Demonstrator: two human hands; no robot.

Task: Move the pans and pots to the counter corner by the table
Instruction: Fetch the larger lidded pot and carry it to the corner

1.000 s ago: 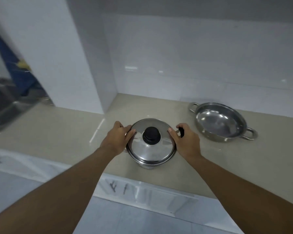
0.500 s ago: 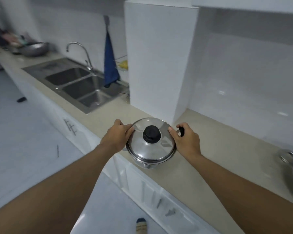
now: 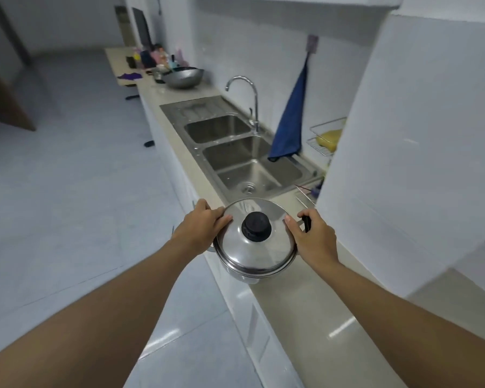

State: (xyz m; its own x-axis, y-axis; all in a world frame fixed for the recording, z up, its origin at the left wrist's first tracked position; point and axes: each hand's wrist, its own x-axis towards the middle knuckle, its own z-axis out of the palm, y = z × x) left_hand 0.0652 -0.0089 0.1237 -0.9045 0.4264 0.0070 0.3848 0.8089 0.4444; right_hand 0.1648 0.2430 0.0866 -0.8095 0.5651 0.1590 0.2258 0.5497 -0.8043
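1. Steel pot (image 3: 254,247) with its lid on and a black knob (image 3: 256,226) on top was held clear of the worktop (image 3: 300,298), hanging over its front edge, partly above the floor.
2. Left hand (image 3: 200,226) gripped the pot's left side, its fingers (image 3: 221,219) curled over the lid rim; the handle under that hand was hidden.
3. Right hand (image 3: 312,239) was closed round the black side handle (image 3: 307,223), with the thumb pressed on the lid's edge.
4. Both hands were therefore clamped on the pot, neither spread nor free.
5. Ahead along the worktop lay a double sink (image 3: 235,152) with a tap (image 3: 245,99) and a blue cloth (image 3: 290,119) hanging beside it.
6. Beyond the sink, a wok-like pan (image 3: 184,77) sat at the far end of the worktop, just beside a table (image 3: 116,63) crowded with bottles.
7. Judging by that, the far corner was the goal, and one piece seemed to be there already.
8. This pot looked to be mid-carry, with the whole sink stretch left to pass before setting it down; whether other pans remained elsewhere could not be told from this view.
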